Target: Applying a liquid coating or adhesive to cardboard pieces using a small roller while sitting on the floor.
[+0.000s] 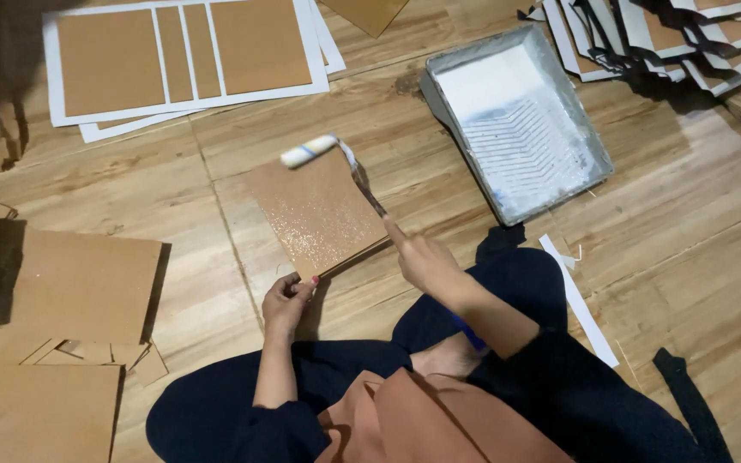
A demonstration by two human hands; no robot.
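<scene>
**Glue on the board, roller at the far edge**

We sat on the wooden floor with a brown board laid flat in front of our knees. Our right hand was closed on the handle of a small roller, index finger stretched along the shaft, and the roller's white sleeve rested at the board's far edge. Our left hand pinched the board's near corner between fingers and thumb, holding it down. The board's face glistened with a wet speckled coat.

The grey tray lay well apart to the right, white liquid pooled at its deep end. Cut brown sheets lay to the left; a white sheet with brown panels lay beyond the board, and a stack of finished pieces sat behind the tray.

As we judged it, the risks were few. The sleeve sat partly off the edge, so a longer push could have smeared the floor. The left grip was only at one corner; a firm stroke could have swung the board. Our thumb lay close to the wet coat and could have marked it.
</scene>
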